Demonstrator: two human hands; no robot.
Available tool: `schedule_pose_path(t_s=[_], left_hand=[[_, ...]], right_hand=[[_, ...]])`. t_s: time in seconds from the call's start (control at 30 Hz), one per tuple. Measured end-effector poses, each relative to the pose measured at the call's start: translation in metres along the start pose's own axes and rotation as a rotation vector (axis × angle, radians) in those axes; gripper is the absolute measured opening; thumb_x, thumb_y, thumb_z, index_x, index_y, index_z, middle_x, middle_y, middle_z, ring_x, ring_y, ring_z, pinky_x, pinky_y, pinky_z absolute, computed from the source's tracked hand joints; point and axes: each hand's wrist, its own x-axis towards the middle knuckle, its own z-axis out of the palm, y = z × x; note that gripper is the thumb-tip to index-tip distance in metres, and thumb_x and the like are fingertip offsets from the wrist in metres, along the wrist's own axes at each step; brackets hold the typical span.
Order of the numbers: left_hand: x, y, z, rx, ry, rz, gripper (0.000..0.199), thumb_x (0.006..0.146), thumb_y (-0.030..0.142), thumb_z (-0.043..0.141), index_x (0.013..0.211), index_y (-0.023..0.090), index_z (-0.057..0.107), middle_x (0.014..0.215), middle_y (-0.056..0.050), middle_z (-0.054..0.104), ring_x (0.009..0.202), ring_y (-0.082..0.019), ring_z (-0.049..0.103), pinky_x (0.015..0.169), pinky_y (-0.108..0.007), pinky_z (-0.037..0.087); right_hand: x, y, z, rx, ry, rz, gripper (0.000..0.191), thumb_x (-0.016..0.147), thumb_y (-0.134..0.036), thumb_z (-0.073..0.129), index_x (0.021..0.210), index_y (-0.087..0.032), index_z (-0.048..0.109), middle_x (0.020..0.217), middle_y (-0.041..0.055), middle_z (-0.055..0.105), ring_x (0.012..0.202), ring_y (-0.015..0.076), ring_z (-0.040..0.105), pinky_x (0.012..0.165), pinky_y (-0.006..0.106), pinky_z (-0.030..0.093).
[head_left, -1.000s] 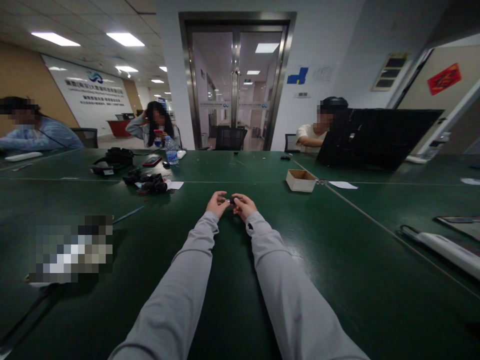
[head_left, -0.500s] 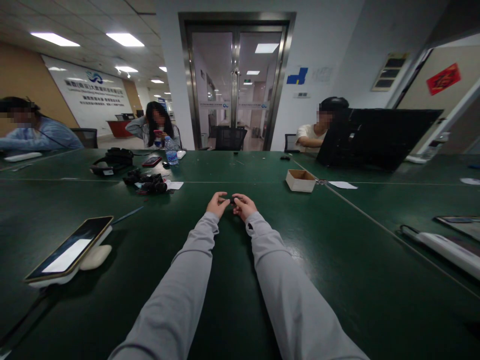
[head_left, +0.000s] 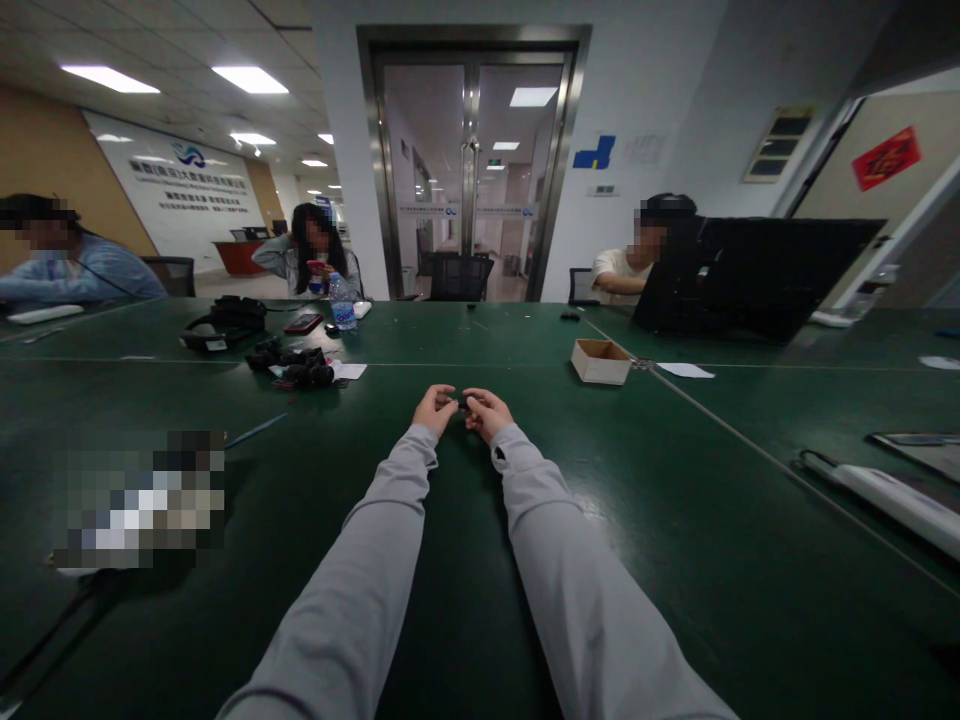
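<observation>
Above the middle of the green table [head_left: 675, 470], both my hands meet around a small dark object [head_left: 463, 403]. My right hand [head_left: 490, 412] pinches it between thumb and fingers from the right. From the left, the thumb and fingertips of my left hand [head_left: 433, 409] close on its other end. The object is too small and too covered by my fingers to tell its kind. Grey sleeves cover both my forearms.
To the right beyond my hands sits a small open box [head_left: 602, 363]. Black gear [head_left: 296, 362] and a water bottle [head_left: 343, 303] stand on the left. A large monitor [head_left: 757, 275] is at the back right. People sit across the table.
My hands stay in nearly the same place, with only slight finger movement around the small dark object. Nothing on the table has visibly moved.
</observation>
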Motion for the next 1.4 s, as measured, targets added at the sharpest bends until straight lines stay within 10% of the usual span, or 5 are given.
schedule_pose_path(t_s=[1.4], left_hand=[[0.002,-0.001,-0.001,-0.02,-0.084,-0.058,0.024,0.076,0.022,0.042,0.093,0.015,0.058,0.041,0.006,0.043,0.034,-0.006,0.037,0.037,-0.017,0.029]], right_hand=[[0.0,-0.001,0.001,-0.018,-0.05,0.042,0.019,0.069,-0.018,0.063,0.086,-0.014,0.057,0.051,-0.0023,0.055,0.037,0.0078,0.048,0.035,0.017,0.043]])
